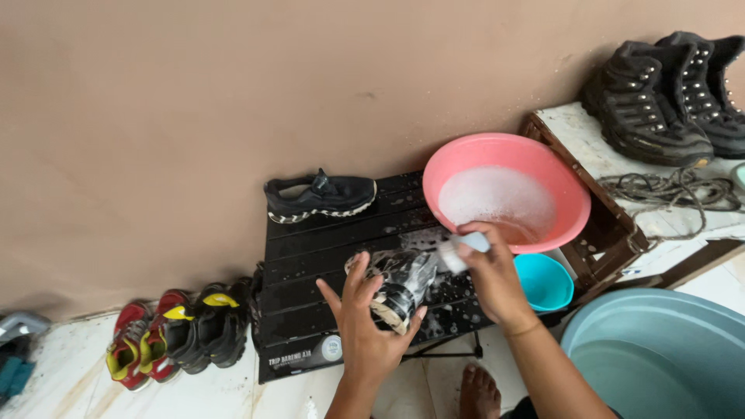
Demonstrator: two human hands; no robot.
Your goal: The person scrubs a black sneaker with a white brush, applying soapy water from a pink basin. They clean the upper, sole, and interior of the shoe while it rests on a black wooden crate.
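Note:
My left hand [365,326] grips a soapy black shoe [396,283] with a pale sole over a low black slatted table [310,256]. My right hand [489,271] holds a white brush [462,250] against the shoe's upper, which is covered in foam. Its matching black shoe [320,196] lies on its side at the table's far edge. A pink basin [559,174] of foamy water stands on the table's right end, just beyond my right hand.
A small turquoise bowl [545,282] and a large grey-blue tub [660,349] stand at right. Two black boots [667,97] and loose laces [671,190] lie on a wooden crate. Red-yellow sneakers [136,347] and black-yellow sneakers [209,326] sit left. My bare foot [479,392] is below.

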